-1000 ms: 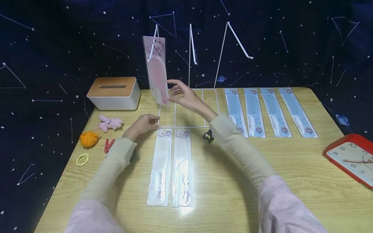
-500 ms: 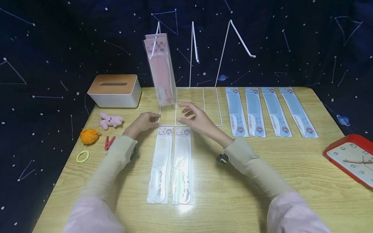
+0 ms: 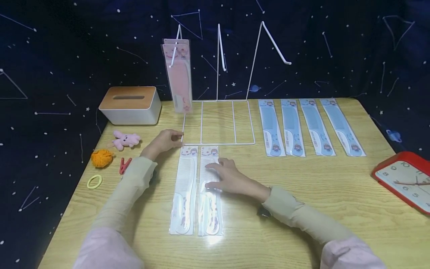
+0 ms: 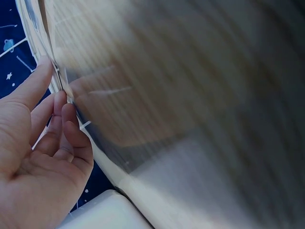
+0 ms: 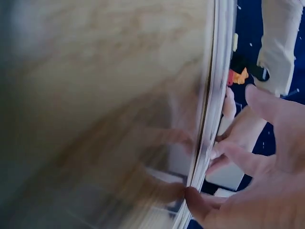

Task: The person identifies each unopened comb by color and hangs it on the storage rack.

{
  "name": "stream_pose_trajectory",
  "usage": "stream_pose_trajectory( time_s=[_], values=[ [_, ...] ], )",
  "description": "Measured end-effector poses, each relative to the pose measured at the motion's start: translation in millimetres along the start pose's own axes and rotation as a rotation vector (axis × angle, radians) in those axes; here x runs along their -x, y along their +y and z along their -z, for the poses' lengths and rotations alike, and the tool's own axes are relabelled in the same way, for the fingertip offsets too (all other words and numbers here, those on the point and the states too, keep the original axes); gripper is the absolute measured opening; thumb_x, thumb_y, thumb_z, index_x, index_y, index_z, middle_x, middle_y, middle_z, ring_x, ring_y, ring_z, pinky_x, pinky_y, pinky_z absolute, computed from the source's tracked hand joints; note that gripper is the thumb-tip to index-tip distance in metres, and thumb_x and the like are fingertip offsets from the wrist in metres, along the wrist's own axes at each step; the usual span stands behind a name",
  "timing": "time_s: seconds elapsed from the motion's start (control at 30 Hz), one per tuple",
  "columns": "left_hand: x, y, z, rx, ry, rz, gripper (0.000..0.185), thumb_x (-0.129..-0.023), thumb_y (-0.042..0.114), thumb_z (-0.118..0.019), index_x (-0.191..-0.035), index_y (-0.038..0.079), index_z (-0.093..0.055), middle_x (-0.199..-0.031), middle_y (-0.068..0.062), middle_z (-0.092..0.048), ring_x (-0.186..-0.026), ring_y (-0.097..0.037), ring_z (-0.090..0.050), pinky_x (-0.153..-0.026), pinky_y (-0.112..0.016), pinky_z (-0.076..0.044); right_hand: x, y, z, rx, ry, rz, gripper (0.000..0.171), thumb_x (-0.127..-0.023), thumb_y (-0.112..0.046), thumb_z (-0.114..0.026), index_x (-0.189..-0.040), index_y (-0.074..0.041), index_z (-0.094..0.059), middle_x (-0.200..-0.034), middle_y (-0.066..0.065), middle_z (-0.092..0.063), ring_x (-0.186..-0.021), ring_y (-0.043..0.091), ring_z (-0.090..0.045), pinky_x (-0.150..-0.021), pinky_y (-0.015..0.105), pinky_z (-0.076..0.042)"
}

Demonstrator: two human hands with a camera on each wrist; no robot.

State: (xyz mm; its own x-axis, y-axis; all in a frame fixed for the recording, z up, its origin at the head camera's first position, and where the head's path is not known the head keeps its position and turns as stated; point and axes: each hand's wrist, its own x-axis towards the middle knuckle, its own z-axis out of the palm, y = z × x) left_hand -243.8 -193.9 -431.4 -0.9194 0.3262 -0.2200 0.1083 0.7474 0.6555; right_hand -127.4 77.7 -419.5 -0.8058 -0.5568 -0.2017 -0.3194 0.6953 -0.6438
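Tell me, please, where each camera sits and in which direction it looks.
Head: worn on the head, looks forward and down at the table, white combs and wire rack; both forearms and hands show.
Left wrist: beside the left hand, blurred table close; palm and fingers show.
Right wrist: beside the right hand, looks along a comb package's edge; fingers show.
Shared: head and right wrist views both show the left hand's sleeve.

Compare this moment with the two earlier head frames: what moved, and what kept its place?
The right hand left the hanging pink combs on the wire rack, came back toward the person and down, and now rests with straight fingers on the right white comb pack. The pink combs hang free. The left hand stayed at the rack's front left corner; the left white comb pack and blue comb packs did not move.
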Motion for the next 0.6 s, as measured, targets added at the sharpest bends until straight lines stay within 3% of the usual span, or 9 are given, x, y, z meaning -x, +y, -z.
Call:
stream_pose_trajectory(
  time_s=[0.17, 0.3, 0.43, 0.6],
  values=[
    [0.2, -1.9, -0.6, -0.001, 0.005, -0.002, 0.053, -0.088, 0.019, -0.068, -0.134, -0.001, -0.051, -0.130, -0.022, -0.056, -0.119, -0.034, -0.052, -0.105, -0.044, -0.041, 3.3, -6.7, -4.7, 0.119, -0.072, -0.031, 0.076, -0.077, -0.051, -0.073, -0.141, -0.020, -0.047, -0.152, 0.032, -0.013, -0.134, 0.047, -0.020, -0.107, 0.062, -0.025],
    [0.4, -2.3, -0.6, 0.002, 0.007, -0.008, 0.053, -0.088, 0.018, -0.068, -0.134, -0.002, -0.050, -0.129, -0.022, -0.056, -0.118, -0.034, -0.052, -0.105, -0.045, -0.041, 3.1, -8.2, -6.3, 0.219, -0.071, -0.032, 0.085, -0.070, -0.054, -0.077, -0.142, -0.021, -0.046, -0.148, 0.031, -0.023, -0.127, 0.042, -0.030, -0.104, 0.056, -0.031],
    [-0.6, -2.5, -0.1, 0.009, 0.007, -0.010, 0.053, -0.088, 0.016, -0.068, -0.134, -0.002, -0.050, -0.129, -0.022, -0.056, -0.119, -0.034, -0.051, -0.105, -0.045, -0.040, 4.3, -6.8, 1.6, 0.235, -0.087, -0.025, 0.084, -0.068, -0.041, -0.083, -0.140, -0.019, -0.048, -0.145, 0.028, -0.032, -0.126, 0.041, -0.031, -0.100, 0.054, -0.035],
    [-1.7, -2.9, 0.4, 0.023, 0.004, 0.001, 0.053, -0.088, 0.016, -0.068, -0.134, -0.002, -0.050, -0.132, -0.022, -0.054, -0.122, -0.034, -0.050, -0.107, -0.044, -0.039, 11.3, 2.4, 14.4, 0.116, -0.096, -0.056, 0.081, -0.065, -0.013, -0.083, -0.138, -0.014, -0.049, -0.143, 0.027, -0.033, -0.123, 0.044, -0.032, -0.093, 0.054, -0.042]
  ],
)
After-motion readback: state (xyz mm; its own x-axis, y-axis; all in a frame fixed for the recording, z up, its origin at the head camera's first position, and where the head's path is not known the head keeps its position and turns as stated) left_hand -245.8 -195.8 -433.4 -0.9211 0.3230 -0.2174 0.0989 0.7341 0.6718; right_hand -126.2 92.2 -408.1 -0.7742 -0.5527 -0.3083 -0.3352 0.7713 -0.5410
